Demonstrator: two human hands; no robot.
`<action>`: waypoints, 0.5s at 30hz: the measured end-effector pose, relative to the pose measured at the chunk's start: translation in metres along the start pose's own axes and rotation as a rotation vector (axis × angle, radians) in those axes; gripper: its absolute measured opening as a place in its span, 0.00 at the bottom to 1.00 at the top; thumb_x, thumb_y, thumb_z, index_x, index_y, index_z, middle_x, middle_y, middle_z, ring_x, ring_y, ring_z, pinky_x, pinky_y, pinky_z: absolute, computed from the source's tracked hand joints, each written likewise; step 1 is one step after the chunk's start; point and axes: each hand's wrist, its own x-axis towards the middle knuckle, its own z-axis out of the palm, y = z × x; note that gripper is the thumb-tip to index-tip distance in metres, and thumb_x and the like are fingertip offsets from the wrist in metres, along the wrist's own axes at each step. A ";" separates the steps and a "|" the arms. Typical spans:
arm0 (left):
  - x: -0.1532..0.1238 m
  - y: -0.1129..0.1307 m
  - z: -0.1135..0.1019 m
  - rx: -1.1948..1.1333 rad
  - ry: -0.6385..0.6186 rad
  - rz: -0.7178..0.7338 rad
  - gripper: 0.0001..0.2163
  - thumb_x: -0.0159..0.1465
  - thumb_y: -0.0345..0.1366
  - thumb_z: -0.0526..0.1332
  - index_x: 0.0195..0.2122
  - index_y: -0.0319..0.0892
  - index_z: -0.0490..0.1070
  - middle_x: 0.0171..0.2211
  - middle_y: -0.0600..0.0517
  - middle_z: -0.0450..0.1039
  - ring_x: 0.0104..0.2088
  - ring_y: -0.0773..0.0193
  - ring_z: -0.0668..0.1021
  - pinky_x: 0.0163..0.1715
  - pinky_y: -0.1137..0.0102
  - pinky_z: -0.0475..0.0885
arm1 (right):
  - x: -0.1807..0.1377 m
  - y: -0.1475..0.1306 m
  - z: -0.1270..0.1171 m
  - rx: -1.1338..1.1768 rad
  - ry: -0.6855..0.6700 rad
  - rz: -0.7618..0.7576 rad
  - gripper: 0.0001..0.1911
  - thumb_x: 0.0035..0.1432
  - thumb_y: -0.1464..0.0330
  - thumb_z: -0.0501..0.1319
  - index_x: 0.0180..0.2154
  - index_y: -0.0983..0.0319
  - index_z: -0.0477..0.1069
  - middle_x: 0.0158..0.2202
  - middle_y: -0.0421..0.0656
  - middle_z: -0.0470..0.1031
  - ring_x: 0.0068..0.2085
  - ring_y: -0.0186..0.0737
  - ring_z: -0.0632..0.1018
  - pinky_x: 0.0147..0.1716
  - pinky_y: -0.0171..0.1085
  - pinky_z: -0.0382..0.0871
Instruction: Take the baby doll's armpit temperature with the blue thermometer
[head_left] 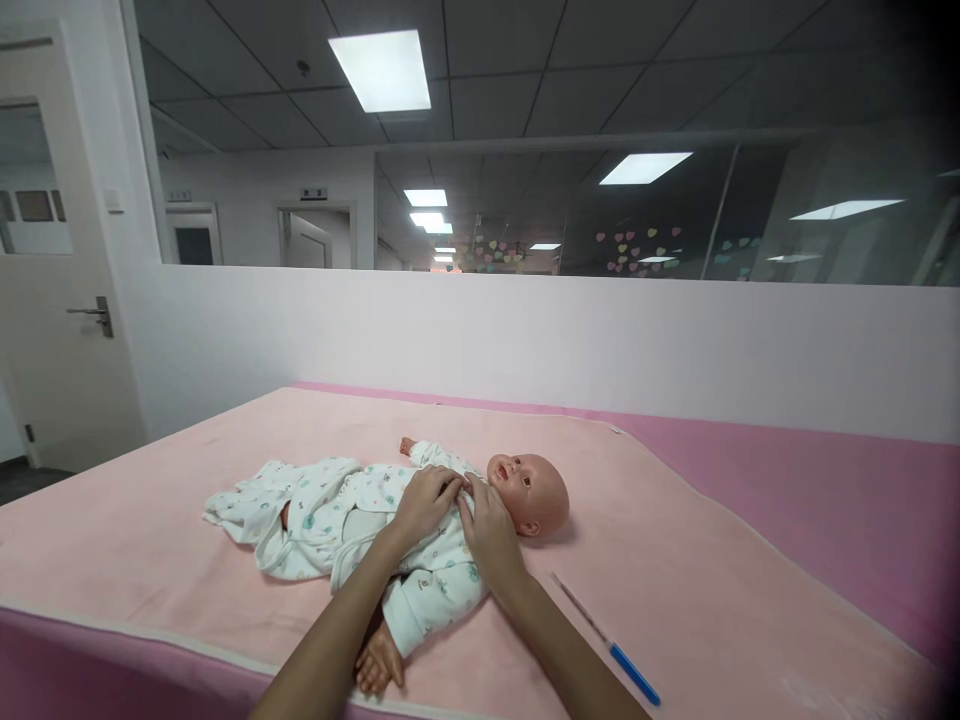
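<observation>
A baby doll (544, 490) lies on its back across the pink padded table, its head to the right. It wears a white romper (315, 515) with a small green print, which is loose and rumpled about the legs. My left hand (429, 502) is on the doll's chest with bent fingers at the romper's neckline. My right hand (487, 525) meets it there, just below the doll's chin, its fingertips pinching the collar cloth. The fingertips of both hands come close together, and the bit of cloth between them is mostly hidden.
A thin metal rod with a blue handle (634, 673) lies right of my right forearm. The pink mat (712, 600) covers the table, with a darker pink cover (847, 500) beyond it. Behind stand a white half wall (562, 345) with glass above and a door (67, 270) at left.
</observation>
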 end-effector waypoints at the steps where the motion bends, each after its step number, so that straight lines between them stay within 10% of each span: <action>1: 0.001 -0.001 0.000 -0.037 0.003 -0.006 0.12 0.62 0.36 0.49 0.34 0.43 0.71 0.35 0.52 0.73 0.38 0.63 0.71 0.42 0.67 0.63 | 0.000 0.000 0.000 0.022 -0.004 0.021 0.15 0.58 0.69 0.49 0.47 0.65 0.62 0.37 0.49 0.72 0.38 0.44 0.73 0.36 0.42 0.69; 15: 0.003 0.001 -0.008 -0.510 -0.037 -0.116 0.11 0.57 0.36 0.56 0.38 0.39 0.72 0.36 0.49 0.75 0.39 0.62 0.74 0.42 0.68 0.68 | 0.002 -0.007 -0.009 0.243 0.108 0.057 0.11 0.60 0.70 0.47 0.42 0.61 0.65 0.37 0.45 0.71 0.40 0.39 0.71 0.40 0.40 0.67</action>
